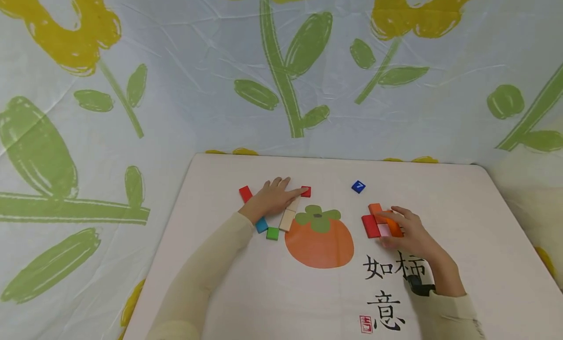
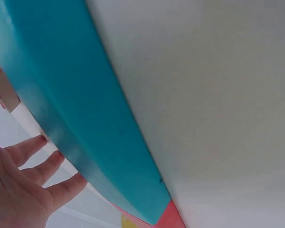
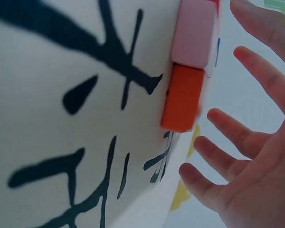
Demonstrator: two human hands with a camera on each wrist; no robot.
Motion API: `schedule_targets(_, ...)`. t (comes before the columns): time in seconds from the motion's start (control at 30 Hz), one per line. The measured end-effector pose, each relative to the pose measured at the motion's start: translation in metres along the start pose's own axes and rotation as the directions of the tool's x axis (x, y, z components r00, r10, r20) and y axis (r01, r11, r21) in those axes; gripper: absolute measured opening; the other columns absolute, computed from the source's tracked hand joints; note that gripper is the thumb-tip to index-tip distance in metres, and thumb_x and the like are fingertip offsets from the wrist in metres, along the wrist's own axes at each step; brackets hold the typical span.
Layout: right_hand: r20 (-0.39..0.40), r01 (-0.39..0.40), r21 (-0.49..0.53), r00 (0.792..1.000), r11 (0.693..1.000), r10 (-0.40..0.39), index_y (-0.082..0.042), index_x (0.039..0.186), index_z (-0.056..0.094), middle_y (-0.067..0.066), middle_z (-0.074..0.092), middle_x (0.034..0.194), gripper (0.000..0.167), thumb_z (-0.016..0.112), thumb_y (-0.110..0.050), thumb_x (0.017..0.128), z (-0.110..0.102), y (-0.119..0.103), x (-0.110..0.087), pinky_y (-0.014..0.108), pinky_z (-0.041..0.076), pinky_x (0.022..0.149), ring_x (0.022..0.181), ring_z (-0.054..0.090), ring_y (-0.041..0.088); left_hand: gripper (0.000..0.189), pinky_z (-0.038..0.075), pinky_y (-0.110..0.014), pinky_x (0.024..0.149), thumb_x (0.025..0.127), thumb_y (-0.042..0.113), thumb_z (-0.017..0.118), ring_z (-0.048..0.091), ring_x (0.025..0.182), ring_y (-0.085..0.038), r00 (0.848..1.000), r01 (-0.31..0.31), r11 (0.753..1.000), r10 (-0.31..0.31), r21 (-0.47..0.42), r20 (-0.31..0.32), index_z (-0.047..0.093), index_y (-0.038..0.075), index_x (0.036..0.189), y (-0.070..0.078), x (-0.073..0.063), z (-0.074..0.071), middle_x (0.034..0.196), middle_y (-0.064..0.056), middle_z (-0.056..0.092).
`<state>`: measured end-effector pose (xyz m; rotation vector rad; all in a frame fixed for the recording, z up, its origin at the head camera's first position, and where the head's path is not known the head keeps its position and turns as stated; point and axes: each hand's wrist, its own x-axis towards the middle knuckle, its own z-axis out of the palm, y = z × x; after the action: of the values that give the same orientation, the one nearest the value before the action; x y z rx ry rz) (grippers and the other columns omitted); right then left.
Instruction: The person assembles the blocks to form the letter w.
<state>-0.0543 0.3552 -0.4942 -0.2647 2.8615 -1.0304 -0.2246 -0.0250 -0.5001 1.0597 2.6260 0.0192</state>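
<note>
My left hand (image 1: pixel 274 197) reaches over a group of blocks, and one outstretched finger meets the small red block (image 1: pixel 306 191). Under and around that hand lie a longer red block (image 1: pixel 245 193), a blue block (image 1: pixel 261 225), a green block (image 1: pixel 272 233) and a plain wooden block (image 1: pixel 288 220). In the left wrist view the blue block (image 2: pixel 85 109) looms close, with spread fingers beyond it. My right hand (image 1: pixel 411 235) hovers with parted fingers at a cluster: a red block (image 1: pixel 371 226), a pink block (image 1: pixel 384 230), an orange block (image 1: pixel 375 209) and another orange block (image 1: pixel 394 225), partly covered.
A blue block marked 7 (image 1: pixel 358 186) lies apart toward the back. The pale tabletop (image 1: pixel 246 291) carries a printed persimmon (image 1: pixel 319 242) and black characters (image 1: pixel 386 310). Flower-patterned cloth (image 1: pixel 176 86) hangs behind the table and at its sides.
</note>
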Motion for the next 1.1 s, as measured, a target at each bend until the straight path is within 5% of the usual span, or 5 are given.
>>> schedule_targets(0.5,0.088,-0.057,-0.121,0.994,0.991,0.068,-0.017,0.142,0.056,0.033,0.022,0.153,0.070,0.086,-0.022,0.079,0.003,-0.001,0.016,0.079,0.026,0.092,0.133,0.018,0.060,0.052,0.029,-0.059,0.111,0.109,0.042,0.036,0.026,0.144,-0.038,1.000,-0.011,0.999,0.012,0.032,-0.013,0.021,0.044,0.159,-0.002,0.003,0.003,0.162,-0.013,0.026)
schedule_targets(1.1,0.074,-0.013,-0.090,0.997,0.996,0.020,-0.015,0.135,0.062,0.031,0.024,0.154,0.059,0.084,-0.017,0.081,0.005,-0.009,0.029,0.080,0.024,0.094,0.138,0.015,0.057,0.053,0.029,-0.058,0.112,0.108,0.041,0.037,0.024,0.145,-0.038,1.000,0.005,1.000,-0.005,0.028,-0.008,0.021,0.044,0.159,-0.001,-0.001,0.002,0.161,-0.014,0.025)
